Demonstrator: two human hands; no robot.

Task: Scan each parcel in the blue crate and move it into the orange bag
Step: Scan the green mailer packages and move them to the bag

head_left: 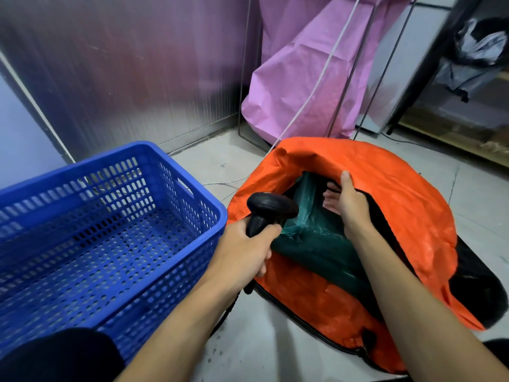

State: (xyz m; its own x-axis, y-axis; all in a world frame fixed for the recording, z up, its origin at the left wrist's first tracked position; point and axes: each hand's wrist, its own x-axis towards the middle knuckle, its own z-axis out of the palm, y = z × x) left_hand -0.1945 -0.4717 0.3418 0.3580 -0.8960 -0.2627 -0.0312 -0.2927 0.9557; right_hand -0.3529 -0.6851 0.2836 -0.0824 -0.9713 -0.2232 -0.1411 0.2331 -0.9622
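The blue crate (176,186) stands on the floor at the left, and no parcel shows inside it. To its right lies the orange bag (385,188) with its mouth open toward me. A dark green parcel (316,238) lies in the bag's opening. My left hand (245,249) grips a black handheld scanner (268,210) between the crate and the bag. My right hand (351,205) holds the upper edge of the bag's opening, thumb on the orange fabric and fingers tucked inside.
A pink sack (308,78) hangs in a wire frame (245,78) behind the bag. A white cord (316,86) runs down past it. A ribbed wall panel stands behind the crate. Shelving with a dark plastic bag (479,51) sits at the far right.
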